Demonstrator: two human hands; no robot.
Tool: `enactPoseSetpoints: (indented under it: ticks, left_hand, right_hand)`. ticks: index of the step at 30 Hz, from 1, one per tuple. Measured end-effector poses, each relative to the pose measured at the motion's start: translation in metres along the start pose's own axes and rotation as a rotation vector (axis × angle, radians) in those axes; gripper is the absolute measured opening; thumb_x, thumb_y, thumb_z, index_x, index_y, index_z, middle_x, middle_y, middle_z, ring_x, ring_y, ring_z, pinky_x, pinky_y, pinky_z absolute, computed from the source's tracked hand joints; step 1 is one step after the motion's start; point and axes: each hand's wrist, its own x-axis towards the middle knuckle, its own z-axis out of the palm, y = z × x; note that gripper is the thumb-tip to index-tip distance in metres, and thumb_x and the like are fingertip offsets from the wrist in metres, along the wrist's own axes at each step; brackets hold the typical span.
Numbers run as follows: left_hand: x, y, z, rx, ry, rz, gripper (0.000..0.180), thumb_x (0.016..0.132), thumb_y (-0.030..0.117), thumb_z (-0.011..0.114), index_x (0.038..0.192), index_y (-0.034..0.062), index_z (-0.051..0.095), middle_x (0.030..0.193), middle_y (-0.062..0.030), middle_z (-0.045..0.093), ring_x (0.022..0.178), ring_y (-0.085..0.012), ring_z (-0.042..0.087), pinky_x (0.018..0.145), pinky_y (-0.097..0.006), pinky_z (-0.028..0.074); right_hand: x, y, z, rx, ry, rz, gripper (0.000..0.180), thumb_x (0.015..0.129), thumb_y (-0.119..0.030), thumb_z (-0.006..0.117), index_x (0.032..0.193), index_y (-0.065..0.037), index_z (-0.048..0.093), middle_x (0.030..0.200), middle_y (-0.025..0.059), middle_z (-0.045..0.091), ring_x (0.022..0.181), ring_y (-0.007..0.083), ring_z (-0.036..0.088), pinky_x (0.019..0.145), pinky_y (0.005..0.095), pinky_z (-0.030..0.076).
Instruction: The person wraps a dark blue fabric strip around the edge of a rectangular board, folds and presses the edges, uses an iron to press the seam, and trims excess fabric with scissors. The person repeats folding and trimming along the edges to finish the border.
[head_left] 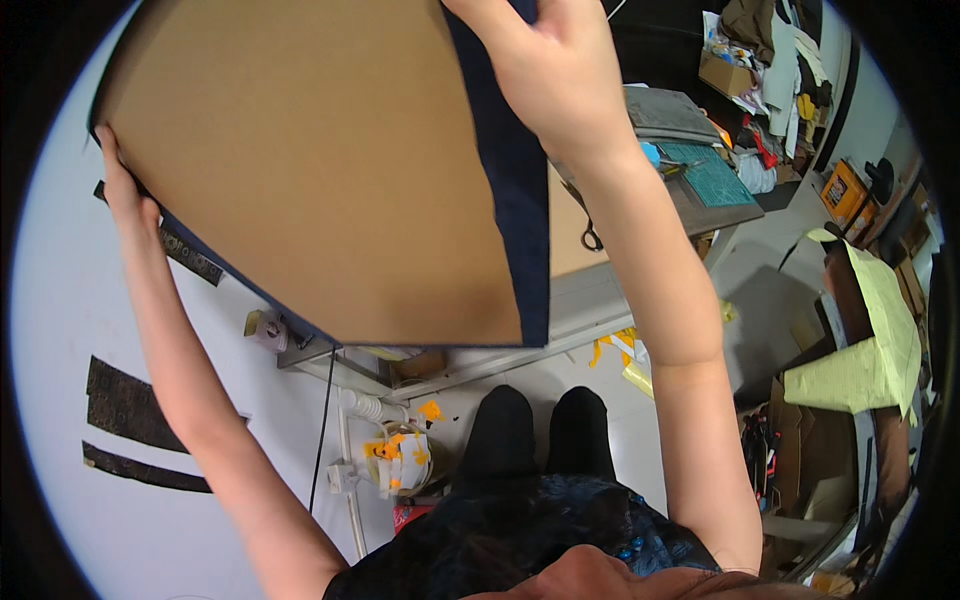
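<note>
A large brown board [320,180], with dark navy fabric [515,200] along its right and lower edges, is held up tilted in front of me. It covers much of the table behind it. On its left edge my left hand [125,185] is closed, the thumb near the lower side and some fingers hidden behind. My right hand [560,75] grips the navy edge at the upper right; its fingertips are partly out of the picture. Beyond the board's right edge, black-handled scissors [592,236] lie on the table near my right forearm.
A teal cutting mat [712,178] and a grey folded stack [668,115] lie on the table to the right. Below stands a bin [408,462] with orange scraps beside a white pipe [352,510]. Pale yellow sheeting [850,370] drapes over things at the right.
</note>
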Motion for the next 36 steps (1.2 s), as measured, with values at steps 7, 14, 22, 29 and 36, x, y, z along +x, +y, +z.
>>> enactPoseSetpoints:
  ticks: [7,14,22,29,36]
  left_hand:
    - [0.062,-0.07,0.052,-0.07,0.066,0.178,0.066,0.097,0.052,0.06,0.133,-0.0034,0.054,0.131,-0.0129,0.061,0.119,-0.0248,0.059,0.099,-0.037,0.05]
    - [0.025,-0.155,0.085,0.0,0.216,0.053,0.05,0.094,0.047,0.069,0.098,-0.0026,0.064,0.092,-0.0061,0.067,0.078,-0.0139,0.064,0.068,-0.03,0.053]
    - [-0.051,-0.125,0.141,0.058,0.244,0.05,0.027,0.101,0.021,0.063,0.118,0.001,0.056,0.107,-0.0062,0.065,0.094,-0.0131,0.061,0.084,-0.029,0.049]
    - [-0.111,-0.091,0.158,0.098,0.277,-0.038,0.03,0.101,0.007,0.055,0.13,0.002,0.05,0.125,-0.0063,0.059,0.107,-0.0129,0.056,0.094,-0.028,0.044]
    - [-0.079,-0.069,0.14,0.298,-0.128,0.353,0.061,0.078,0.0,0.075,0.132,-0.0066,0.046,0.121,-0.0191,0.059,0.112,-0.0254,0.06,0.091,-0.037,0.049]
  right_hand:
    - [0.079,0.116,-0.032,-0.02,0.007,-0.13,0.031,0.099,-0.027,0.066,0.106,0.003,0.069,0.089,0.0032,0.071,0.081,0.0067,0.06,0.071,0.024,0.05]
    - [0.107,0.251,-0.104,-0.125,0.137,0.061,0.039,0.098,-0.037,0.067,0.103,0.002,0.069,0.091,-0.0014,0.071,0.083,0.005,0.059,0.074,0.0247,0.05]
    - [0.156,0.36,-0.125,-0.058,0.26,0.399,0.057,0.1,-0.054,0.054,0.109,0.001,0.066,0.102,0.0023,0.068,0.093,0.0106,0.058,0.083,0.0274,0.047]
    - [0.195,0.395,-0.063,-0.143,0.468,0.581,0.073,0.103,-0.059,0.04,0.118,0.009,0.062,0.117,0.0142,0.065,0.105,0.0216,0.059,0.095,0.0351,0.046]
    - [0.17,0.386,-0.087,-0.31,0.416,0.687,0.07,0.105,-0.055,0.035,0.123,0.008,0.06,0.119,0.0162,0.064,0.109,0.0248,0.06,0.097,0.0344,0.045]
